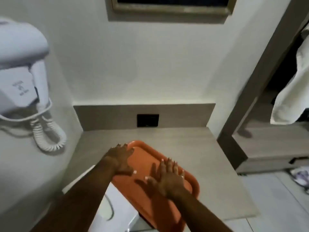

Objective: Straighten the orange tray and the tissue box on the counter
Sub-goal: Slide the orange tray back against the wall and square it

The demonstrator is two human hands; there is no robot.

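Head view: your two hands lie flat on the orange tray (pixel 147 164), which sits skewed on the grey surface (pixel 209 156).
Your left hand (pixel 119 159) presses the tray's far-left corner, fingers spread, gripping nothing; your right hand (pixel 168 178) rests palm-down near its right rim, likewise released. Tray's near end overhangs the surface's front edge. White hair dryer (pixel 20 72) with coiled cord hangs on the left wall; black socket (pixel 148 120) in the backsplash behind.

Flat hands (pixel 119 159) on skewed orange tray (pixel 147 158)
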